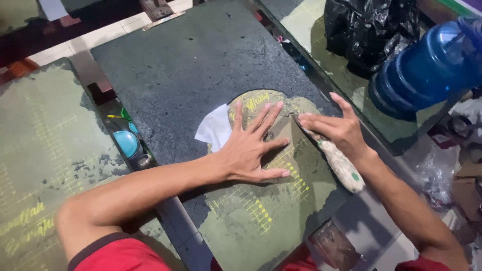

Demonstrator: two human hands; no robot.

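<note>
My left hand point(253, 145) lies flat with fingers spread on a dark printing board point(191, 65), pressing on an olive patch with yellow grid marks point(256, 206). A white scrap of paper point(216, 128) pokes out from under its fingers. My right hand point(334, 128) grips a paint-stained tool with a pale handle point(341, 165), its tip touching the board just right of my left fingertips.
A second board with yellow markings point(45, 150) lies to the left. Between the boards sits a small pot with a light blue lid point(125, 143). A glass-topped surface point(341, 75) at right carries a black plastic bag point(369, 27) and a big blue water jug point(432, 65).
</note>
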